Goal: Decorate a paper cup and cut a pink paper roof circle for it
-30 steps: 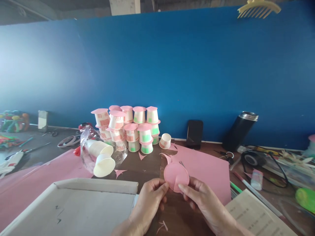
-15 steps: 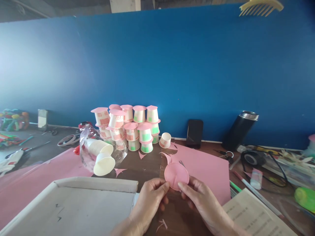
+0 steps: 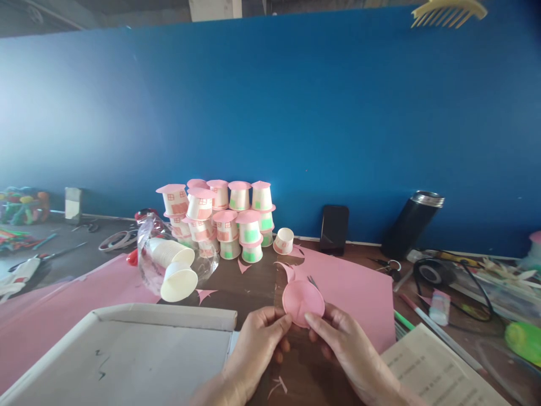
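Observation:
Both my hands pinch a round pink paper disc (image 3: 302, 301) with a slit in it, held just above the brown table. My left hand (image 3: 256, 347) grips its lower left edge with thumb and fingers closed. My right hand (image 3: 346, 347) grips its lower right edge the same way. Behind the disc lies a pink paper sheet (image 3: 355, 290) with cut-out gaps. Further back stands a pile of paper-cup houses (image 3: 224, 221) with pink roofs and pink or green windows.
A grey cardboard box lid (image 3: 127, 352) sits at the front left. A plastic bag of plain white cups (image 3: 173, 265) lies beside it. A black phone (image 3: 333, 229), a dark flask (image 3: 409, 225), scissors (image 3: 386, 265), cables and pens crowd the right. A blue wall stands behind.
Almost nothing has changed; my fingers have shifted slightly on the disc's lower edge, and the view has tilted a little.

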`<state>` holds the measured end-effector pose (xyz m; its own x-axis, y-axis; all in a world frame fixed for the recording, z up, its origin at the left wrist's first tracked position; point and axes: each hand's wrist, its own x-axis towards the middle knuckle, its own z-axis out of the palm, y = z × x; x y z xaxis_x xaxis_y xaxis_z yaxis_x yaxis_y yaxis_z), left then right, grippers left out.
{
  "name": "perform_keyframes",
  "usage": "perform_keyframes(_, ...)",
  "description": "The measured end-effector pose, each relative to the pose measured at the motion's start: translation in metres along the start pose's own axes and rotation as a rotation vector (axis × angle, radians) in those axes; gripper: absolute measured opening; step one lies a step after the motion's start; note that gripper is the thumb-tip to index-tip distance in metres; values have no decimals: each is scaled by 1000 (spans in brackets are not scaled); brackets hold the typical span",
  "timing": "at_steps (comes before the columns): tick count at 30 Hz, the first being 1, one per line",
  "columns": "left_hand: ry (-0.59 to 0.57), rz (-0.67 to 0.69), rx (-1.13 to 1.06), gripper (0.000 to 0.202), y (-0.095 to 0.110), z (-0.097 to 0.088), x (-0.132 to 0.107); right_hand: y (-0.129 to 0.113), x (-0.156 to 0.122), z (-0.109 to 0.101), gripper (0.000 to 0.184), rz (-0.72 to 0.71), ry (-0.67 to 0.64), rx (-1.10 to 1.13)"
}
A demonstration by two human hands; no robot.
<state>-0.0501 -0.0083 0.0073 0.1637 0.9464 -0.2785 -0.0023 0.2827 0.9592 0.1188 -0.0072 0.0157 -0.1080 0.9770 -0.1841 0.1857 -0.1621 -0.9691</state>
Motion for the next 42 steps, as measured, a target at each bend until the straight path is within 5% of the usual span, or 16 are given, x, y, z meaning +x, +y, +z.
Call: perform_keyframes(42,-1,-14,18,28,4,7,0,1,0,6,28,29,13,15)
